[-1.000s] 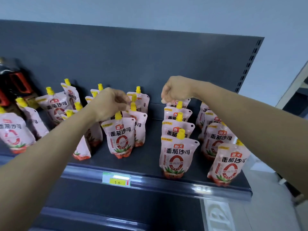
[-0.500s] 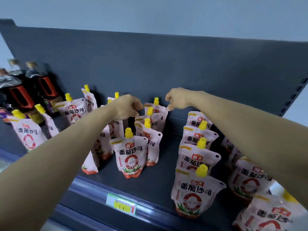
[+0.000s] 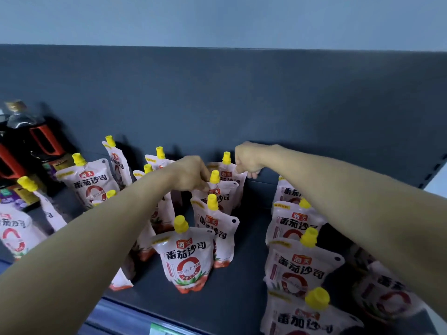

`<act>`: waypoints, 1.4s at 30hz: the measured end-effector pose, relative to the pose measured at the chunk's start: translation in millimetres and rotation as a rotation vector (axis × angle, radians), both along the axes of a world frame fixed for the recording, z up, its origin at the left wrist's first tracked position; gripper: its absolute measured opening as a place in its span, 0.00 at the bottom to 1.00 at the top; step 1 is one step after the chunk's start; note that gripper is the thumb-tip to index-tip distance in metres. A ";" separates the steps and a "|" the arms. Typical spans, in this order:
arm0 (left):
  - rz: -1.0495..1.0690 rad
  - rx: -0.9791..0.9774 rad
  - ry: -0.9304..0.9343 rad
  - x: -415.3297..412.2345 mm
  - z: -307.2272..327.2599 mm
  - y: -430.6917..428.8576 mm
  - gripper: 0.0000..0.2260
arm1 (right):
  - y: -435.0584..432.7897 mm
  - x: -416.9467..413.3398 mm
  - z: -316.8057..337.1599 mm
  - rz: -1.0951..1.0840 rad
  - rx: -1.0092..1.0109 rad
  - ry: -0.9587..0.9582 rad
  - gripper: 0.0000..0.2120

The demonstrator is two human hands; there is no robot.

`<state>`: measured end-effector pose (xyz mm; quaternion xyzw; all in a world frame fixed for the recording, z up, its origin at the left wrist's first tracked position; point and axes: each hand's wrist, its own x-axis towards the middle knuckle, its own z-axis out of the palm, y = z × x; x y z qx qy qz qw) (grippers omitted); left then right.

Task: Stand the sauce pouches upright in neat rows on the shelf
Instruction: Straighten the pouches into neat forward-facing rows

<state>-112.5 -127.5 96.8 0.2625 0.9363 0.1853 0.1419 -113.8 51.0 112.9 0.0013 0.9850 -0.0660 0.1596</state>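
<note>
Pink sauce pouches with yellow caps stand on a dark grey shelf (image 3: 251, 240). A middle row runs back from the front pouch (image 3: 186, 259). My left hand (image 3: 191, 174) pinches the top left edge of the third pouch (image 3: 223, 193) in that row. My right hand (image 3: 246, 159) pinches the top right corner of the rearmost pouch (image 3: 227, 169), close to the back panel. To the right stands another row of pouches (image 3: 302, 264), and more pouches (image 3: 387, 296) lie half hidden under my right arm. On the left, loose pouches (image 3: 89, 180) face different ways and some lean.
Dark bottles with red handles (image 3: 29, 141) stand at the far left of the shelf. The grey back panel (image 3: 242, 105) rises right behind the rear pouches. A price tag (image 3: 159, 331) sits on the shelf's front rail. Bare deck shows between the middle and right rows.
My right hand has crossed left from the right-hand row to the middle row's rearmost pouch. My left hand has closed on the pouch in front of it. The view has shifted closer.
</note>
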 end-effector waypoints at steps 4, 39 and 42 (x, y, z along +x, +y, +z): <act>-0.087 0.042 0.002 -7.3 -3.6 1.9 0.05 | 0.0 -0.5 1.6 -0.046 -0.005 0.032 0.13; -0.420 -0.052 -0.074 62.8 -6.0 -83.0 0.13 | -75.9 83.8 4.9 -0.111 -0.064 -0.152 0.10; -0.428 -0.009 -0.042 72.7 -7.4 -79.4 0.14 | -75.8 85.5 3.5 -0.120 -0.077 -0.148 0.09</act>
